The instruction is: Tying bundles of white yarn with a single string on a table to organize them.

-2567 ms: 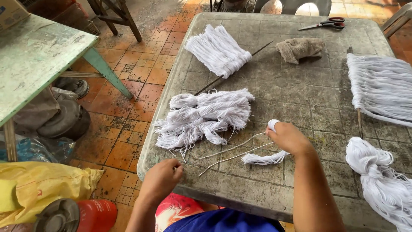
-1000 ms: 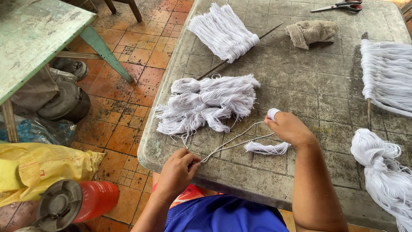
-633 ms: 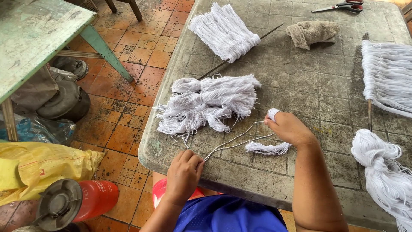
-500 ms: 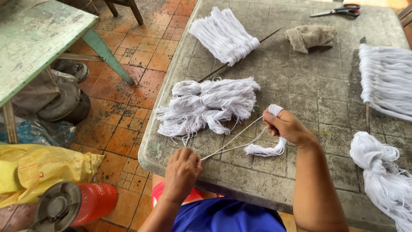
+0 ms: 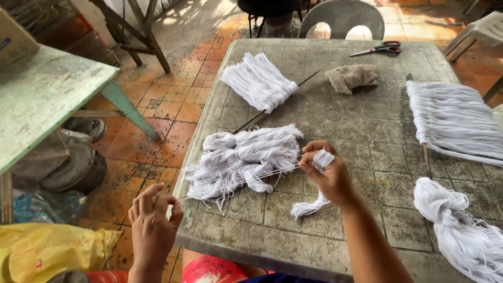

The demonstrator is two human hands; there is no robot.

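We pinch the white string (image 5: 238,181) taut between both hands: left hand (image 5: 153,220) grasps the near end off the bench (image 5: 367,131) edge; right hand (image 5: 329,173) holds windings on its fingers (image 5: 320,157), farther in.

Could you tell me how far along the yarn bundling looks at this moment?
Done: two rows of strands hang on sticks. In hand: the right hand has strands wound round its fingers; the left hand pulls them taut. Left: the loose pile and skein.
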